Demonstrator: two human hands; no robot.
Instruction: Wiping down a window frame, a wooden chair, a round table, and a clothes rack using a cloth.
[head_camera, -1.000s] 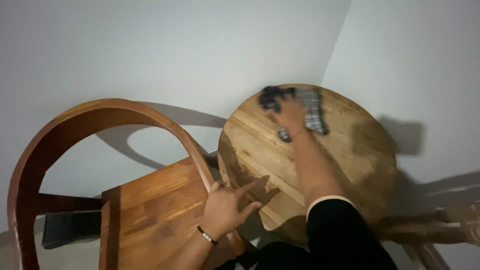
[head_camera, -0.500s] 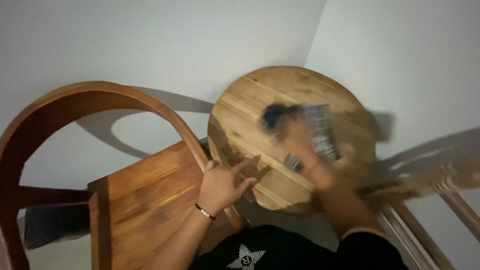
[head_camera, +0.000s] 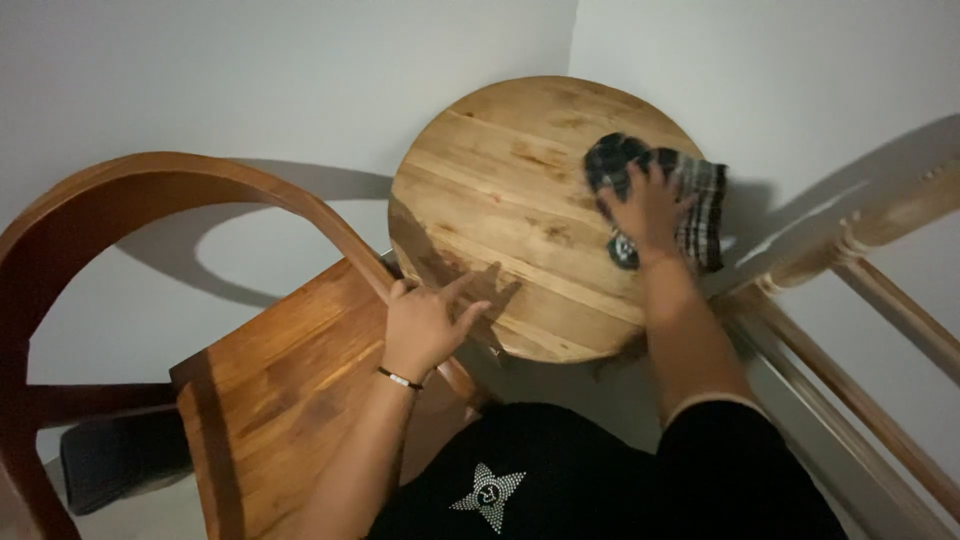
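— Pressing down flat, the right hand (head_camera: 648, 205) lies on a dark checked cloth (head_camera: 690, 195), fingers spread over it rather than curled round it, doesn't it?

— Yes, the palm covers the middle of the cloth, which sits bunched on the right side of the round wooden table (head_camera: 500, 180), one edge hanging just past the rim. Whether any fold is pinched underneath, I cannot tell.

— And the left hand (head_camera: 425, 320)?

— Open, holding nothing. Its fingers reach onto the near edge of the tabletop, with the heel over the curved arm of the wooden chair (head_camera: 270, 380) (a thin bracelet (head_camera: 400, 378) shows at the wrist).

— Where does the chair stand?

— Just left of the table, its seat touching or nearly touching the rim. A wooden rail (head_camera: 880, 300) runs along the right, and the table stands in a corner of pale walls (head_camera: 250, 90).
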